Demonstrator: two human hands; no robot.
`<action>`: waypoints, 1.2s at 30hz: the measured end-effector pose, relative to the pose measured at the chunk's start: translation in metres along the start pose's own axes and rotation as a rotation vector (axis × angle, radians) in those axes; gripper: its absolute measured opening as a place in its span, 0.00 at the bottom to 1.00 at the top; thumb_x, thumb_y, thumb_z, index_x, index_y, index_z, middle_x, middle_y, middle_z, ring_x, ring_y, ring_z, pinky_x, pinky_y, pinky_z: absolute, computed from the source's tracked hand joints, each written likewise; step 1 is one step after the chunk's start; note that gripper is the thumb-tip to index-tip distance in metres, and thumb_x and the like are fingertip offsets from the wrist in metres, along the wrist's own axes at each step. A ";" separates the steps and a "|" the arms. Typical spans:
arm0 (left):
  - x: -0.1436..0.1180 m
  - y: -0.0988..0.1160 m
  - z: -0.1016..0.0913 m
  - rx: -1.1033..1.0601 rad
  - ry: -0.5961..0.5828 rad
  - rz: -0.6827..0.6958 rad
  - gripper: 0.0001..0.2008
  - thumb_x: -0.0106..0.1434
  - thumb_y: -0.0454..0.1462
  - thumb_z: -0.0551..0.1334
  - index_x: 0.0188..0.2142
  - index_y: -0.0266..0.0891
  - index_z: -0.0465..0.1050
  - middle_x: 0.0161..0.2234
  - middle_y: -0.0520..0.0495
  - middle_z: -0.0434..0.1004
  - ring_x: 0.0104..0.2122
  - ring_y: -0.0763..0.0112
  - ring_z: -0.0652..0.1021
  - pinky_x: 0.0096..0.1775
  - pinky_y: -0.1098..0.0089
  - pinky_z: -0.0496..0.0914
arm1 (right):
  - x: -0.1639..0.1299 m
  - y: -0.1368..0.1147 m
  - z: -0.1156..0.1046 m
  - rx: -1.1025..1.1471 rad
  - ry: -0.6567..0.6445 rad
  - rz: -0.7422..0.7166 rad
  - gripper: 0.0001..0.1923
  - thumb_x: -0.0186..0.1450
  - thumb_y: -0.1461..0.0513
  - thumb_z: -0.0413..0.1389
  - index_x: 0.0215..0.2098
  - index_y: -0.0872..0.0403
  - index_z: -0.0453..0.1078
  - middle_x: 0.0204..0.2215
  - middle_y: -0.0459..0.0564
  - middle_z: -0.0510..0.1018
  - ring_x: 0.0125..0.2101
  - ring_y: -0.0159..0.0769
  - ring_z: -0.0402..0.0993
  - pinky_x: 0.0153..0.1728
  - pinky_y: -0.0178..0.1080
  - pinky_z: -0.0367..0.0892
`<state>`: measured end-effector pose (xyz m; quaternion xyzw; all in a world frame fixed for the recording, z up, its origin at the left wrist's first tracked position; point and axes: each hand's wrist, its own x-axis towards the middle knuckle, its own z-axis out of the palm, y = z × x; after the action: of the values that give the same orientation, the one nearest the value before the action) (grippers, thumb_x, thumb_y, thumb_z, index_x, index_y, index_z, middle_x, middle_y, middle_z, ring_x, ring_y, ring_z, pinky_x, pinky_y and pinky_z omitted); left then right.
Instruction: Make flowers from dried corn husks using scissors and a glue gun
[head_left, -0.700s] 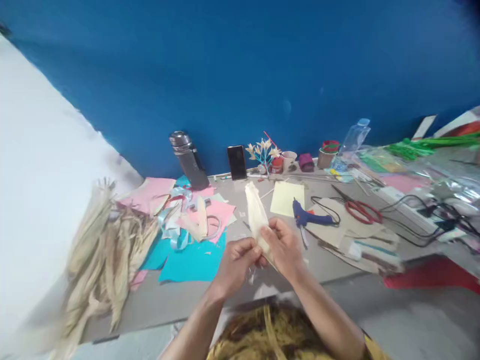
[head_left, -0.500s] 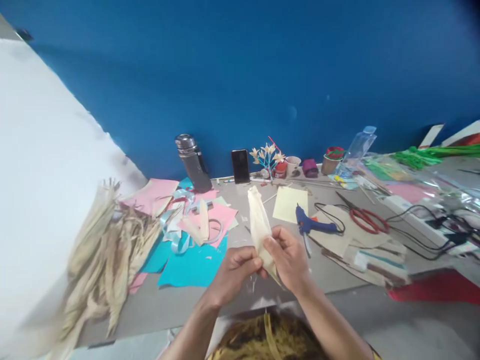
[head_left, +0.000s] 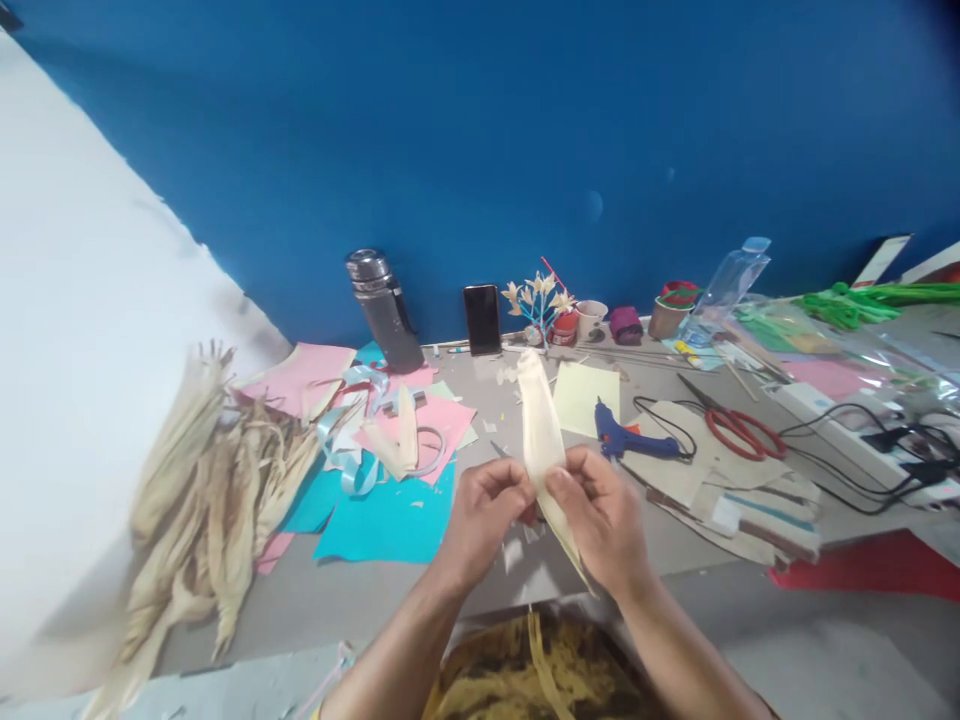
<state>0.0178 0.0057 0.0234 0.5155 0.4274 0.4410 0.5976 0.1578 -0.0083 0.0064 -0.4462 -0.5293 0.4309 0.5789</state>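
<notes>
At the far left of the frame a heap of dried husks [head_left: 202,500] lies on the grey surface [head_left: 360,600], untouched and well apart from the hands. Right of it, pink and turquoise paper sheets [head_left: 390,520] overlap, with pale blue ribbon [head_left: 349,450] and a few cut husk pieces on top. Behind them, against the blue wall, a dark flask [head_left: 382,310] and a phone [head_left: 481,318] stand upright.

In the lower centre, the left hand [head_left: 484,515] pinches the lower left edge of a single pale husk strip [head_left: 541,430]; its fingers are closed narrowly on it. The right hand [head_left: 604,520] grips the same strip from the right, thumb on top, so the strip rises up and away between the two hands, its tip pointing at the small husk-flower model [head_left: 536,300] by the wall. The strip looks whole, not yet torn, folded or glued, so the shaping seems barely begun, with the large heap still unused.

Right of the hands lie a yellow paper square [head_left: 585,395], a blue glue gun [head_left: 626,440], red-handled scissors [head_left: 739,430] and tangled black cables [head_left: 862,460].

Compared with the earlier frames, the strip has shifted a little to the right and leans more upright, both hands sit slightly lower and further right, and the grip is unchanged.
</notes>
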 end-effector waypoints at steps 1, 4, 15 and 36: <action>0.002 0.002 0.004 0.004 0.005 -0.020 0.09 0.53 0.38 0.63 0.20 0.36 0.70 0.18 0.50 0.71 0.23 0.72 0.70 0.31 0.71 0.65 | -0.001 0.000 -0.001 -0.008 -0.012 0.000 0.15 0.68 0.51 0.56 0.32 0.54 0.68 0.19 0.44 0.74 0.17 0.30 0.68 0.18 0.30 0.62; 0.006 0.005 0.009 0.026 0.010 -0.047 0.05 0.49 0.35 0.60 0.20 0.36 0.72 0.18 0.50 0.71 0.22 0.73 0.70 0.30 0.72 0.65 | -0.004 0.002 -0.004 -0.077 -0.028 -0.054 0.13 0.70 0.54 0.55 0.32 0.54 0.68 0.20 0.44 0.75 0.19 0.30 0.70 0.20 0.29 0.63; -0.005 -0.009 -0.015 0.033 0.059 -0.085 0.06 0.54 0.36 0.59 0.28 0.37 0.74 0.21 0.50 0.74 0.23 0.72 0.71 0.28 0.72 0.64 | 0.000 -0.017 -0.017 -0.290 0.166 -0.342 0.12 0.70 0.60 0.54 0.29 0.52 0.63 0.18 0.38 0.62 0.17 0.27 0.58 0.17 0.29 0.57; 0.003 -0.011 -0.001 0.370 0.281 -0.051 0.07 0.46 0.33 0.60 0.15 0.39 0.66 0.14 0.53 0.66 0.19 0.73 0.65 0.24 0.74 0.55 | -0.017 -0.009 -0.009 -0.477 0.071 -0.581 0.08 0.69 0.65 0.54 0.31 0.51 0.68 0.22 0.46 0.73 0.22 0.34 0.69 0.27 0.34 0.63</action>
<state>0.0184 0.0083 0.0120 0.5389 0.5929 0.4071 0.4386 0.1655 -0.0272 0.0109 -0.4142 -0.6989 0.0979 0.5748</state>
